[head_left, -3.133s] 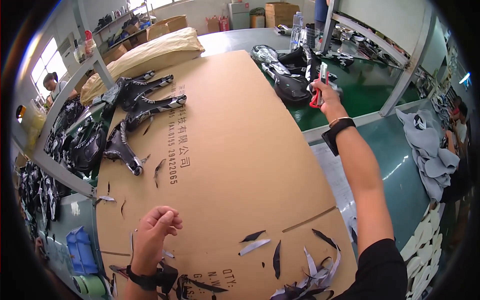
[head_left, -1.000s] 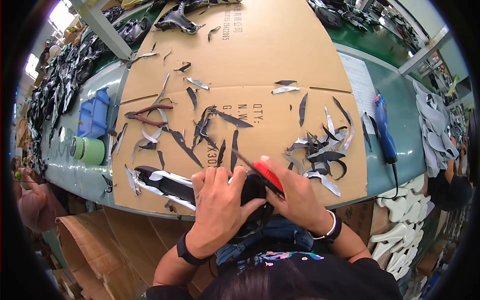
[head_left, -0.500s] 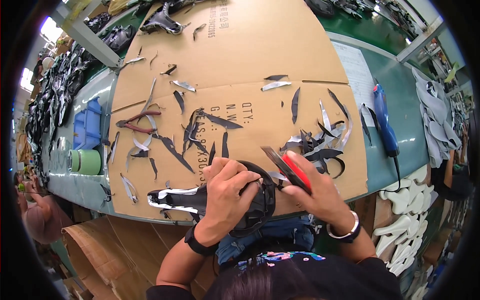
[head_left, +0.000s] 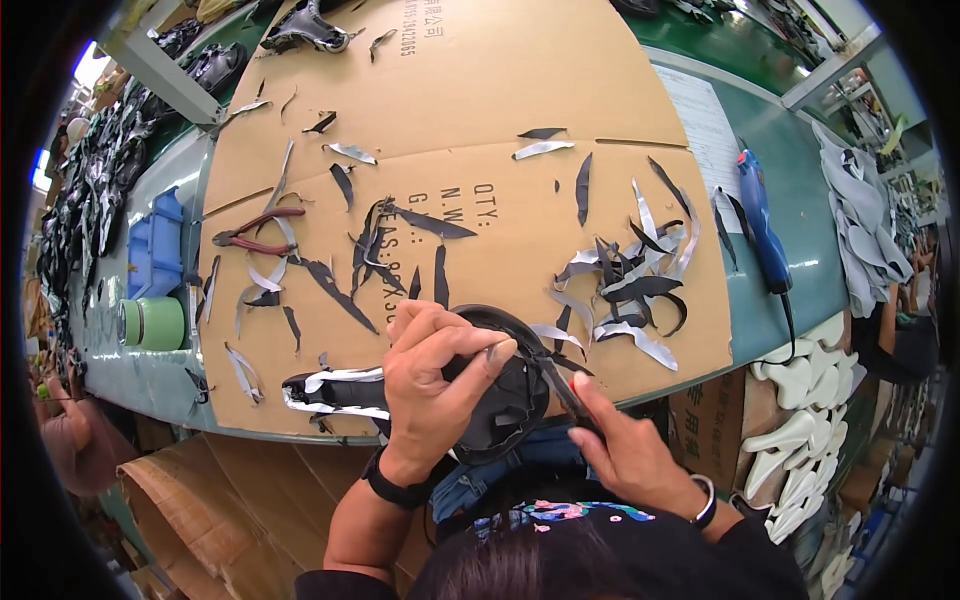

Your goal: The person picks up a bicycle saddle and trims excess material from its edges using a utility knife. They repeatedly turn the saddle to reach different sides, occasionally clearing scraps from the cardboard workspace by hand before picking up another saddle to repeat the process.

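My left hand [head_left: 432, 382] grips a black shoe upper [head_left: 505, 402] at the near edge of the cardboard sheet [head_left: 480, 130], thumb pressed on its rim. My right hand [head_left: 620, 450] holds scissors [head_left: 560, 385] whose dark blades point up-left against the upper's edge; the handles are hidden inside the hand. A black-and-white strip [head_left: 335, 392] of the upper sticks out to the left of my left hand.
Black and silver offcuts [head_left: 630, 280] litter the cardboard. Red-handled pliers [head_left: 255, 232] lie at left, a green tape roll [head_left: 152, 323] and a blue tray [head_left: 155, 250] beyond them. A blue glue gun [head_left: 762, 225] lies right; white shoe soles [head_left: 800, 400] are stacked below it.
The view has shifted and the shoe upper sits lower, nearer my body. The red scissor handles seen before are now covered by my right hand, which has dropped below the upper.
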### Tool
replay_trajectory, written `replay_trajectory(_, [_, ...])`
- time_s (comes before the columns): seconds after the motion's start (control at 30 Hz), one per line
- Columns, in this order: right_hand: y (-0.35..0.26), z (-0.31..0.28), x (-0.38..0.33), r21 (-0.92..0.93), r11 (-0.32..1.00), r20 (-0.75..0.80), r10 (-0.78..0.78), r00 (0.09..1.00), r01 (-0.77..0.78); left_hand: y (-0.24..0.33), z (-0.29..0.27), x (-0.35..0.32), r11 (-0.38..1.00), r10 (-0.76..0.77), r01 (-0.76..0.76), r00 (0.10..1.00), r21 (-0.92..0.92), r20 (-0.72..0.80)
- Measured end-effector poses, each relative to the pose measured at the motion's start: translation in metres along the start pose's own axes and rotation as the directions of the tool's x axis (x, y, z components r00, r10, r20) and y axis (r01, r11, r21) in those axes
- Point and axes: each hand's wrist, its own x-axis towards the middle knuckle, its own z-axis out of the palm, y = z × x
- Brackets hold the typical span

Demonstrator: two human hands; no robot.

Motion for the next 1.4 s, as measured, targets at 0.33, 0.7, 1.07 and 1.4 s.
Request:
replay_trajectory(0.33, [-0.015, -0.017, 0.003, 0.042, 0.996, 0.015, 0.076, 0.997, -0.077, -0.011, -0.039, 0.022, 0.952, -0.151, 0.121, 0.984, 0.282, 0.089])
replay_trajectory(0.7, [0.006, 0.023, 0.057, 0.089, 0.973, -0.014, -0.211, 0.977, 0.212, -0.008, -0.064, -0.009, 0.597, -0.7, 0.695, 0.695, -0.4, 0.163])
replay_trajectory(1.07, [-0.024, 0.013, -0.003, 0.341, 0.857, 0.307, 0.287, 0.908, -0.386, 0.038, 0.007, -0.092, 0.881, -0.455, 0.461, 0.761, -0.108, -0.463])
replay_trajectory(1.4, [-0.023, 0.011, 0.08, -0.001, 0.876, -0.339, -0.455, 0.824, 0.483, 0.045, 0.012, -0.106, 0.926, -0.155, 0.275, 0.901, 0.257, -0.405])
